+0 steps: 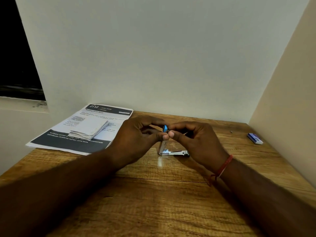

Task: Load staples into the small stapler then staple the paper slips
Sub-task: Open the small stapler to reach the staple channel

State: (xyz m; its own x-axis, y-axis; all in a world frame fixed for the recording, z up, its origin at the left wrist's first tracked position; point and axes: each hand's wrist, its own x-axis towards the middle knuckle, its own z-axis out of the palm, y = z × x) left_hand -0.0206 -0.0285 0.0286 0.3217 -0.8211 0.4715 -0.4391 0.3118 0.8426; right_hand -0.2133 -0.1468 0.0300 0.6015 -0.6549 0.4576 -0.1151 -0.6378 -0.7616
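L hand [136, 135] thumb & forefinger are pinched on the raised upper arm of the small stapler [163, 146], just under its blue cap [165, 128]. R hand [193, 139] fingertips are curled & pinched at the same top end, touching the cap; whether staples are held there can't be told. The stapler is swung open approx. mid-table, base flat on the wooden table [153, 194], arm upright. A red thread band [224, 165] is worn on the R wrist. Paper slips [89, 128] are stacked on a printed sheet [68, 142] at far L. A blue staple box [254, 138] is lying far R, well apart.
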